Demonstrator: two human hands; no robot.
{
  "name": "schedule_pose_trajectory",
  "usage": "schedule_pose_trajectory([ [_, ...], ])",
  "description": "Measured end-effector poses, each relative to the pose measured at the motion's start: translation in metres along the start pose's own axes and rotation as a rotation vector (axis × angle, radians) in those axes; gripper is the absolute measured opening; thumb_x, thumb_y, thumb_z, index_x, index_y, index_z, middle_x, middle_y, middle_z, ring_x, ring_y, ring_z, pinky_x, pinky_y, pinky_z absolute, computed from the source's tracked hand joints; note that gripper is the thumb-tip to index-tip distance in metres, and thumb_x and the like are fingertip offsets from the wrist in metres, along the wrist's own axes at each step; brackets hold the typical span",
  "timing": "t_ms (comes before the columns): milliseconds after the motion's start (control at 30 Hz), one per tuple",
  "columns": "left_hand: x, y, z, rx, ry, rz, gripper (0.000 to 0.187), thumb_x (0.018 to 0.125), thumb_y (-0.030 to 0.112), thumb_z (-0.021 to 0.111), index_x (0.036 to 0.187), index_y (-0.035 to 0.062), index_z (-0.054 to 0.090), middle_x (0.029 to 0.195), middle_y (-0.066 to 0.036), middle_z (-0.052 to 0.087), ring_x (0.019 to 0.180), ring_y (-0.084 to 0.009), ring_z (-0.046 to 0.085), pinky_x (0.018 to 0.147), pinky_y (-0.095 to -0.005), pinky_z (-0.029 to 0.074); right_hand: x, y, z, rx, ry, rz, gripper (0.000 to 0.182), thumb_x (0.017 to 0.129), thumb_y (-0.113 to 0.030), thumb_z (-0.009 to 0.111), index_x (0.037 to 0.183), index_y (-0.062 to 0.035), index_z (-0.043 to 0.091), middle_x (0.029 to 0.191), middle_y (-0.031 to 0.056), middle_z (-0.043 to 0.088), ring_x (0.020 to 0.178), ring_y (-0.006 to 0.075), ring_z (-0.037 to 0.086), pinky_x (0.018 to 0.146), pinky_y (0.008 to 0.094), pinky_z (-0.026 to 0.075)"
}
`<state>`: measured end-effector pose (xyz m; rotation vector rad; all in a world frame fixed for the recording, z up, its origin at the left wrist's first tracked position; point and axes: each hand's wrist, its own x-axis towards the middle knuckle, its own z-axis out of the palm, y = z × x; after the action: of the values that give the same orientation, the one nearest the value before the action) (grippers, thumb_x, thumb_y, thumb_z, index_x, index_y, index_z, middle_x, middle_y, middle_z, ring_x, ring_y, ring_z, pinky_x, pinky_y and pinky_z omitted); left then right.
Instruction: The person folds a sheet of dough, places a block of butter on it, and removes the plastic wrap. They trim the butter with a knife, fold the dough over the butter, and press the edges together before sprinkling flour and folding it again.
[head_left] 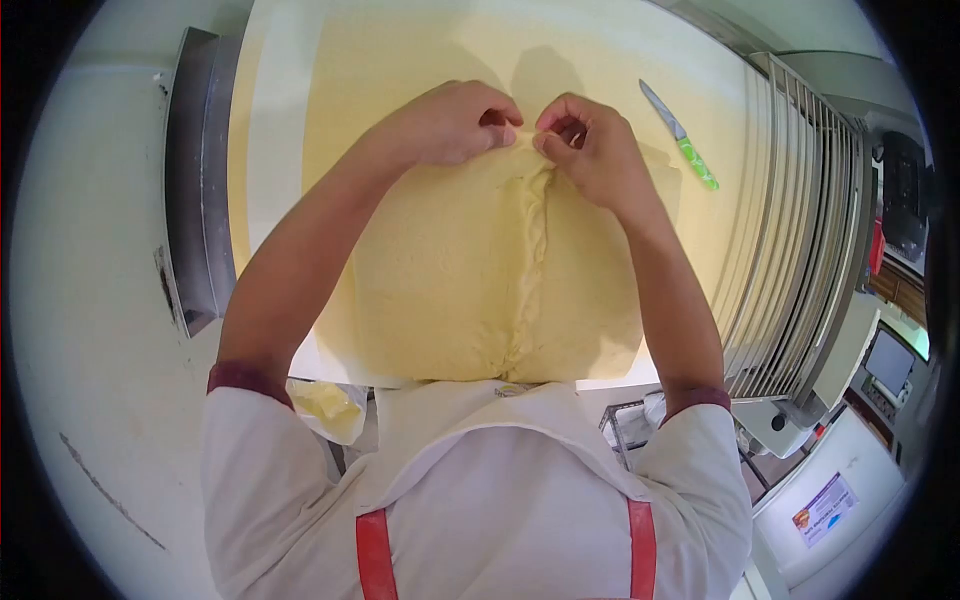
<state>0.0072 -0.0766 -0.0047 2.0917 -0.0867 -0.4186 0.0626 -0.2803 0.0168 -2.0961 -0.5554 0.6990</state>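
A large slab of pale yellow dough [430,270] lies folded in front of me, its two sides meeting along a raised, crimped seam that runs from the near edge toward the far edge. At the far end of that seam, my left hand [465,122] pinches the dough edge between thumb and fingers. Just right of it, my right hand [590,145] pinches the same edge, fingers curled. The fingertips of both hands nearly meet. Farther right lies a knife [680,135] with a green patterned handle, apart from the dough.
The dough rests on a pale work surface [275,110]. A metal rack of bars [790,240] stands along its right side, and a metal channel [195,180] is at the left. Below the near edge hangs a white bag with yellow contents [330,408].
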Motion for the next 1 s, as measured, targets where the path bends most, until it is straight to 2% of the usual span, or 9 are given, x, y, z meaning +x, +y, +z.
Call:
schedule_pose_trajectory([
  [100,0.013,0.019,-0.025,0.077,-0.304,-0.126,0.023,0.088,0.019,0.061,0.098,-0.0006,0.066,0.079,-0.004,0.059,0.077,-0.0144,0.052,0.072,-0.031,0.043,0.02,0.004,-0.005,-0.126,-0.136,0.057,0.032,0.089,-0.031,0.063,0.093,0.001,0.066,0.074,0.0102,0.062,0.072,0.0179,0.058,0.071,0.0359,0.047],
  [133,0.018,0.022,-0.028,0.055,-0.347,-0.175,0.023,0.087,0.02,0.062,0.097,-0.0003,0.066,0.078,-0.004,0.058,0.075,-0.0139,0.051,0.071,-0.0309,0.042,0.031,0.001,-0.011,-0.233,-0.383,0.143,0.043,0.089,-0.041,0.059,0.094,0.0007,0.068,0.076,0.01,0.063,0.075,0.0188,0.057,0.073,0.0374,0.046],
  [200,0.029,0.023,-0.027,0.012,-0.439,-0.279,0.023,0.086,0.021,0.063,0.095,0.0002,0.067,0.076,-0.002,0.057,0.073,-0.0128,0.049,0.069,-0.0307,0.041,0.046,0.004,-0.016,-0.201,-0.44,0.15,0.036,0.091,-0.033,0.06,0.098,0.0018,0.068,0.078,0.0056,0.062,0.072,0.0167,0.055,0.07,0.0337,0.045],
  [333,0.034,0.015,-0.021,-0.038,-0.372,-0.33,0.022,0.087,0.022,0.063,0.094,0.002,0.068,0.077,-0.001,0.058,0.073,-0.0126,0.05,0.071,-0.0303,0.041,0.043,0.009,-0.011,-0.073,-0.383,0.24,0.031,0.091,-0.028,0.061,0.096,0.0021,0.069,0.078,0.0036,0.062,0.07,0.014,0.053,0.068,0.0314,0.045],
  [533,0.003,-0.003,-0.026,0.013,-0.162,-0.212,0.025,0.088,0.026,0.065,0.096,0.0024,0.067,0.078,-0.001,0.061,0.076,-0.0134,0.054,0.072,-0.0305,0.043,0.039,0.005,-0.001,-0.081,-0.241,0.18,0.026,0.088,-0.023,0.064,0.092,0.0023,0.068,0.077,0.0029,0.062,0.069,0.0114,0.052,0.068,0.0287,0.044],
  [633,0.014,-0.002,-0.026,0.064,-0.24,-0.31,0.031,0.087,0.031,0.066,0.095,0.0022,0.067,0.079,-0.002,0.062,0.075,-0.0132,0.054,0.069,-0.0306,0.043,0.051,0.0,0.005,-0.133,-0.405,0.146,0.026,0.087,-0.022,0.066,0.095,0.0017,0.069,0.079,0.0041,0.065,0.072,0.0129,0.056,0.071,0.0288,0.045],
  [833,-0.006,0.0,-0.044,-0.022,-0.308,-0.279,0.025,0.086,0.027,0.066,0.087,0.0018,0.067,0.073,-0.001,0.059,0.069,-0.0114,0.052,0.065,-0.0296,0.042,0.036,0.002,0.009,-0.158,-0.18,0.027,0.03,0.088,-0.025,0.065,0.103,0.0007,0.068,0.084,0.0057,0.067,0.083,0.0161,0.062,0.079,0.0288,0.047],
  [933,-0.008,-0.012,-0.034,0.04,-0.152,-0.151,0.026,0.085,0.028,0.066,0.085,0.0018,0.068,0.07,0.0,0.058,0.069,-0.0103,0.051,0.066,-0.0291,0.042,0.02,-0.006,0.012,-0.079,0.158,-0.095,0.032,0.085,-0.023,0.067,0.108,-0.0007,0.067,0.093,0.011,0.069,0.087,0.0201,0.065,0.078,0.032,0.05],
  [1000,0.001,-0.019,-0.033,-0.034,-0.188,-0.285,0.029,0.085,0.031,0.066,0.086,0.0019,0.068,0.071,0.001,0.059,0.07,-0.0103,0.051,0.068,-0.0289,0.042,0.002,-0.011,0.01,-0.001,0.226,-0.092,0.032,0.086,-0.02,0.068,0.111,-0.0008,0.065,0.092,0.0101,0.069,0.087,0.0186,0.065,0.08,0.0304,0.05],
])
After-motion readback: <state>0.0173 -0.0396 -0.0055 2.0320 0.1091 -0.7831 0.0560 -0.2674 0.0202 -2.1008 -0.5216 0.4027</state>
